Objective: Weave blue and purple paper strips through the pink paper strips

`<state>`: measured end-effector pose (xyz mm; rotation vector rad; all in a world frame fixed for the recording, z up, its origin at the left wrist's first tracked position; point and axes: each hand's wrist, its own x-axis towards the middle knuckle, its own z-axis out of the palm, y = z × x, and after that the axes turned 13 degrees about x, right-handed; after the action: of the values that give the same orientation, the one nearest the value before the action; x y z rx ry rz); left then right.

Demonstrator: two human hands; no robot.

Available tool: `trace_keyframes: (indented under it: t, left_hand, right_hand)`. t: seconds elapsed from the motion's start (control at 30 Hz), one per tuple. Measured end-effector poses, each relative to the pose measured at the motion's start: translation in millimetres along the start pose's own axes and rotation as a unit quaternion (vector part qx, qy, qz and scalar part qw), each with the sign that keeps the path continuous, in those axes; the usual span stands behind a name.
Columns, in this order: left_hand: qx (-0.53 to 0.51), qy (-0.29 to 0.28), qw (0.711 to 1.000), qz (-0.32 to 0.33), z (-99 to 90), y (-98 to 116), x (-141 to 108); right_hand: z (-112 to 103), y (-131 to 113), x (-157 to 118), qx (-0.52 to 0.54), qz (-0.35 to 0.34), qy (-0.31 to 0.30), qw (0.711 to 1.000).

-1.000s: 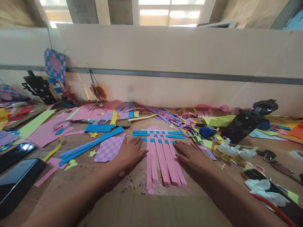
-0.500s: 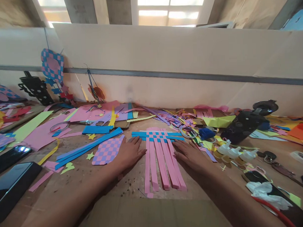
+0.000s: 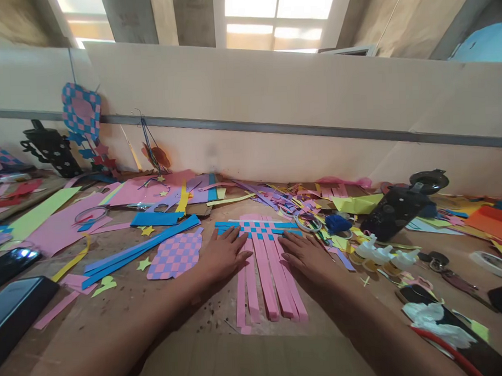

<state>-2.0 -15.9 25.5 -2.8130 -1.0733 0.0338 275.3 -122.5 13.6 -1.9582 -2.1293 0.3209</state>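
A weave of pink and blue paper strips [image 3: 260, 229] lies flat on the table in front of me. Its long pink strips [image 3: 266, 280] hang toward me, and blue strip ends stick out on both sides. My left hand [image 3: 224, 252] rests palm down at the left edge, fingers spread over the blue ends and the outer pink strip. On the right, my right hand [image 3: 305, 254] lies flat with its fingertips at the blue ends. A pink and purple checkered piece [image 3: 175, 255] lies just left of my left hand.
Blue strips [image 3: 141, 249] and a phone [image 3: 20, 311] lie to the left. Paper scraps [image 3: 292, 200] are heaped behind the weave. Small glue bottles [image 3: 379, 255] and a black tumbler [image 3: 394, 211] sit to the right. A white panel [image 3: 247, 89] stands behind the table.
My left hand has moved right onto the left side of the weave. My right hand has shifted slightly inward. The whole view has tilted and shifted a little.
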Motion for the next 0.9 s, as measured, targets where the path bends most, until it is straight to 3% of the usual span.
trace_keyframes:
  t: [0.2, 0.37, 0.67, 0.9]
  left_hand:
    - [-0.032, 0.002, 0.994, 0.103, -1.9, 34, 29]
    - [-0.085, -0.026, 0.978, 0.191, -2.3, 55, 29]
    - [-0.119, 0.003, 0.972, 0.201, 5.5, 55, 21]
    - [-0.130, 0.010, 0.971, 0.201, 4.0, 56, 20]
  right_hand:
    - [4, 3, 2, 0.001, 0.010, 0.009, 1.000]
    - [7, 6, 1, 0.001, 0.002, 0.019, 1.000]
    - [3, 5, 5, 0.001, -0.002, 0.035, 0.999]
    - [0, -7, 21, 0.056, 0.007, -0.008, 0.998]
